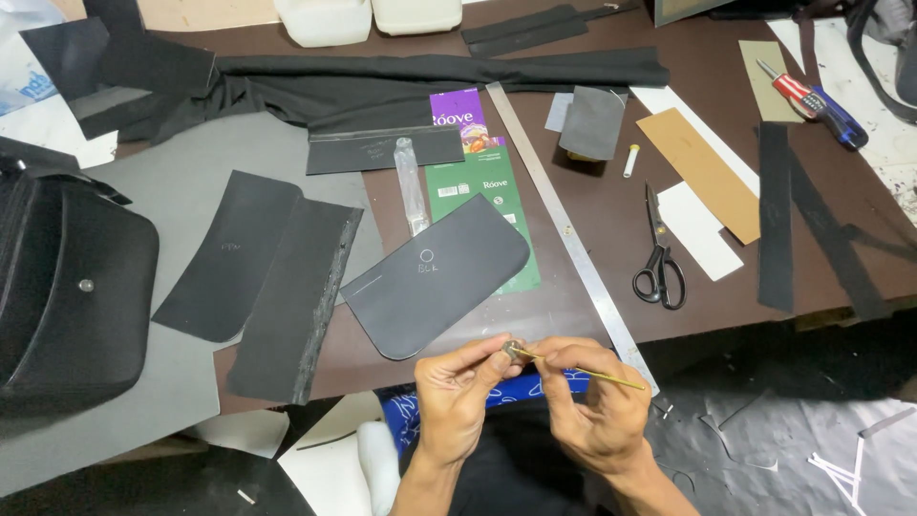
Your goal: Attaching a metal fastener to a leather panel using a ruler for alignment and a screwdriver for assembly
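Observation:
My left hand pinches a small round metal piece between thumb and fingertips, just below the table's front edge. My right hand holds a thin yellowish stick whose tip meets that metal piece; the stick points out to the right. Directly above the hands lies a black leather flap with rounded corners and a small chalk circle on it.
A long steel ruler runs diagonally across the brown table. Black scissors lie right of it, with tan and white card strips. Black leather panels lie at left beside a black bag. Black fabric and a screwdriver are at the back.

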